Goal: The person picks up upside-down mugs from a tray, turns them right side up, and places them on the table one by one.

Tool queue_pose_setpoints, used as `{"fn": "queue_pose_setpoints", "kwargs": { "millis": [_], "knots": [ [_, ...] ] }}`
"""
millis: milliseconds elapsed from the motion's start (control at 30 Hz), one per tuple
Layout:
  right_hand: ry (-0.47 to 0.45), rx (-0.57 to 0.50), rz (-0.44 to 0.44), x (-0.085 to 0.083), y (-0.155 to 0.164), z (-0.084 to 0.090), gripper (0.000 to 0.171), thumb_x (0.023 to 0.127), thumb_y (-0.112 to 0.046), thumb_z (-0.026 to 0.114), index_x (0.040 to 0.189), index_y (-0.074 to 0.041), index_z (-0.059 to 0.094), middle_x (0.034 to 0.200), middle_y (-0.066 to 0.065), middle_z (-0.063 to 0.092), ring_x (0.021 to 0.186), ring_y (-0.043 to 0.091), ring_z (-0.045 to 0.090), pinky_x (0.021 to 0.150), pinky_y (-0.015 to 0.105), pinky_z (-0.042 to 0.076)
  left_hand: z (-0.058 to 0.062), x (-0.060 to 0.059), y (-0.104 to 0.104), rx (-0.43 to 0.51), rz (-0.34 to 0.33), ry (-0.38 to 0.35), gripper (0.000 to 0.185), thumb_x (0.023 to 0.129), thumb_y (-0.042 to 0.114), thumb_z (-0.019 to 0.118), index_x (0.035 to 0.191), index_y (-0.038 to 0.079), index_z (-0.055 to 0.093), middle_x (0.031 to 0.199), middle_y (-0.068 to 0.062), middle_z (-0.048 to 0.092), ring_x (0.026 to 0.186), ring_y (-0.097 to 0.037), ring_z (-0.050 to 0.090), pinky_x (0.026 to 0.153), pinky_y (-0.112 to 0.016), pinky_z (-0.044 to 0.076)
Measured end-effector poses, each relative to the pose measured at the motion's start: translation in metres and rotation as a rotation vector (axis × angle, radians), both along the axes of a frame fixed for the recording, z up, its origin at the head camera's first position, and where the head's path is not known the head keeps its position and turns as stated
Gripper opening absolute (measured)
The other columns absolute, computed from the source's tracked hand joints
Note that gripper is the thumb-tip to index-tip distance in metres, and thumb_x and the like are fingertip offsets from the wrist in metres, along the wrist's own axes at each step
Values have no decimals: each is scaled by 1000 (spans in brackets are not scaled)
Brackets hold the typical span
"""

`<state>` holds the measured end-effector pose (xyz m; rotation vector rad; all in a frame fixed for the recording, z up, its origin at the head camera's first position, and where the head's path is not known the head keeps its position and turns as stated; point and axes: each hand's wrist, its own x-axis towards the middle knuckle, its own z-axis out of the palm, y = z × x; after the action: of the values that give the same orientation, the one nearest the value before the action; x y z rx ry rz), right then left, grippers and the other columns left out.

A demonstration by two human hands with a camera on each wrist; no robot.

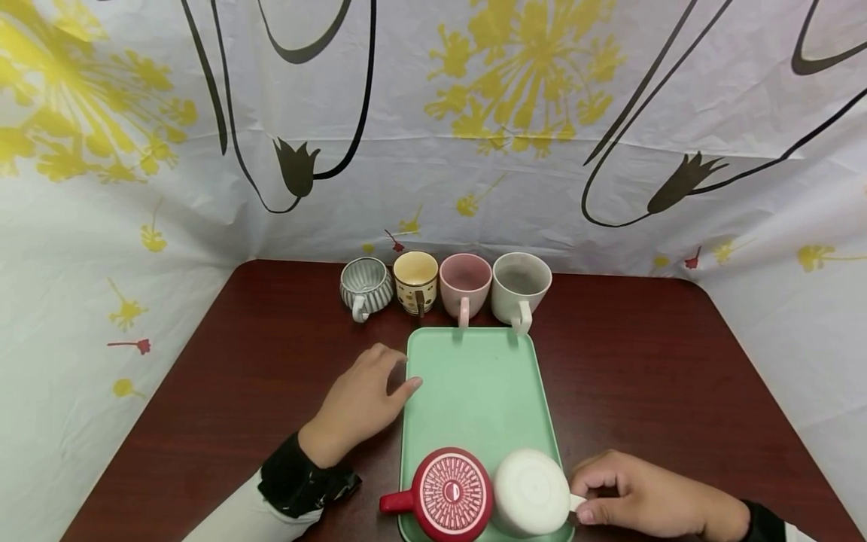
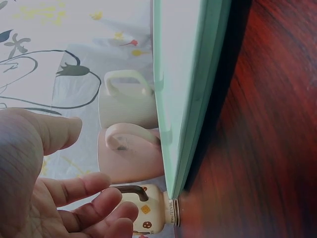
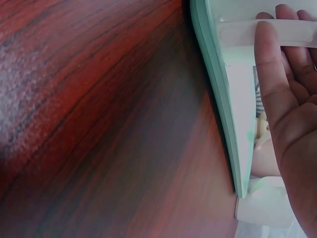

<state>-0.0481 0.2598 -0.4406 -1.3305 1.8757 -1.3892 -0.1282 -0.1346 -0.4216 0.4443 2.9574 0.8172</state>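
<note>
Right hand (image 1: 643, 498): pinching the handle of the upturned white cup (image 1: 531, 493), just to its left on the green tray's (image 1: 474, 376) near end.
Left hand (image 1: 359, 403): relaxed, fingertips at tray's left rim, holding nothing.
Nearer hand: right; cup handle points toward it.
Neighbour: red cup (image 1: 450, 495) touching beyond.

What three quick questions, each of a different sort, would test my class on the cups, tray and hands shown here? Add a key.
1. True or false: the red cup stands upright on the green tray.
2. How many cups stand in the row behind the tray?
3. The right hand pinches the handle of which cup? A) pink cup B) upside-down white cup C) striped grey cup

Key: 1 false, it is upside down; 2 four; 3 B. The left hand rests at the tray's left rim, holding nothing.
</note>
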Motion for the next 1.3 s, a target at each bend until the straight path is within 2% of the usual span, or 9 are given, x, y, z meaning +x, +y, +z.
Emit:
{"fn": "queue_pose_setpoints", "kwargs": {
  "millis": [333, 500, 700, 800, 900, 1067, 1300],
  "knots": [
    [48, 13, -7, 1, -3, 2, 25, 98, 12, 57, 100, -11, 67, 87, 6, 65, 87, -4, 56, 74, 16, 54, 0, 0, 0, 5, -8, 0, 49, 98, 46, 70, 132, 11, 66, 124, -4, 64, 110, -19, 61, 91, -44, 57],
    [39, 10, -9, 2, -3, 1, 26, 98, 13, 56, 100, -11, 66, 87, 6, 65, 81, 4, 59, 74, 16, 55, 0, 1, 0, 5, -10, -5, 49, 98, 45, 70, 133, 12, 66, 124, -4, 64, 109, -19, 61, 91, -44, 57],
    [39, 4, -44, 4, -4, -3, 21, 96, 8, 64, 97, -12, 64, 84, 6, 61, 88, -9, 51, 71, 12, 51, 1, 1, 1, 2, -10, -10, 49, 98, 45, 71, 133, 12, 66, 124, -5, 64, 108, -19, 61, 91, -44, 57],
    [70, 7, -78, 4, -4, -3, 21, 94, 5, 71, 97, -14, 64, 83, 5, 61, 87, -12, 49, 68, 10, 48, 1, 1, 1, 2, -10, -14, 49, 98, 45, 71, 133, 12, 66, 123, -5, 64, 107, -19, 60, 91, -44, 57],
    [139, 22, -115, 5, -6, -1, 23, 92, 3, 73, 96, -17, 63, 82, 1, 61, 84, -11, 49, 67, 10, 47, 1, 2, 1, 0, -10, -18, 49, 98, 45, 71, 133, 12, 66, 123, -5, 64, 106, -19, 60, 90, -43, 57],
    [253, 25, -151, 3, -8, 4, 27, 92, 3, 73, 100, -21, 64, 89, -5, 64, 82, -2, 56, 72, 14, 50, 1, 2, 1, -5, -11, -20, 50, 97, 46, 71, 133, 12, 66, 124, -6, 64, 105, -19, 60, 90, -43, 57],
    [263, -26, -162, -7, -4, 10, 35, 89, 13, 70, 105, -18, 64, 93, -4, 65, 81, 5, 58, 70, 17, 52, 1, 2, 1, -2, -15, -25, 50, 97, 46, 71, 134, 11, 66, 123, -6, 64, 105, -18, 59, 90, -43, 57]
  ]
}}
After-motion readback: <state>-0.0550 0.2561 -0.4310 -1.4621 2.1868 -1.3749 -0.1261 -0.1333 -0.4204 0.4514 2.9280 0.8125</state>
